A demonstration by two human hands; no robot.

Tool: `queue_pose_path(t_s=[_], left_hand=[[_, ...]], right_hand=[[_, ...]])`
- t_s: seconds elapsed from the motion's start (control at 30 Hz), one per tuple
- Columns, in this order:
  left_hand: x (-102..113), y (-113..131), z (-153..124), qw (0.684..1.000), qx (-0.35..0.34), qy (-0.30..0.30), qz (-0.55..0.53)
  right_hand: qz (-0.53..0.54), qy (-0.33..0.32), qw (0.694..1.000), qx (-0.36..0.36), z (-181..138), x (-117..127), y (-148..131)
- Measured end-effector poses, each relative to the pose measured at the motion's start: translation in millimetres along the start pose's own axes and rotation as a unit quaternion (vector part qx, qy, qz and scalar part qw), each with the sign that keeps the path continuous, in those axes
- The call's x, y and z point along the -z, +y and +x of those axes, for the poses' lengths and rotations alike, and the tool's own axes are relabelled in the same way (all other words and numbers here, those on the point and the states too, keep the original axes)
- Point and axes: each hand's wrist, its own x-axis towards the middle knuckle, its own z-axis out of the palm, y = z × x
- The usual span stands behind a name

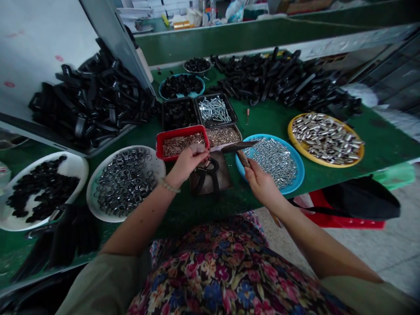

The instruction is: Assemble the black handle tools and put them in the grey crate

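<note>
My right hand (262,183) is closed around the wooden handle of a hammer (239,147). The hammer's dark head is raised, level with the edge of a blue tray. My left hand (192,161) is closed in a pinch, with fingertips over a black forked part (214,168); whatever is between them is too small to make out. That part lies on a square metal plate (225,173), and a small metal spring (207,164) shows by its upper end. Just behind the left hand is a red tray (158,146) of copper-coloured pins.
A blue tray (300,177) of small silver pieces and a yellow tray (292,135) of metal caps stand right. White basins (93,203) with rings and black pieces stand left. Black handles (262,78) are heaped behind; a small screwdriver (247,115) lies mid-table.
</note>
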Motion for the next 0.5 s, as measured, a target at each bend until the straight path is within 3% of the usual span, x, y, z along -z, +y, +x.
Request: queue_pose_path(t_s=[0.07, 0.17, 0.33, 0.5], left_hand=[[-1, -8, -21, 1.000, 0.001, 0.016, 0.012], [-5, -11, -38, 0.992, -0.017, 0.025, 0.125], [-9, -4, -45, 0.952, -0.063, -0.001, 0.298], [-14, -14, -46, 0.902, -0.098, -0.005, 0.420]], right_hand=[[0.000, -0.010, 1.000, 0.000, 0, -3, -1], [0.000, -0.017, 1.000, -0.002, 1, -6, -3], [0.001, -0.013, 1.000, 0.008, 0, -7, -4], [0.005, -0.005, 1.000, 0.010, -3, -4, -3]])
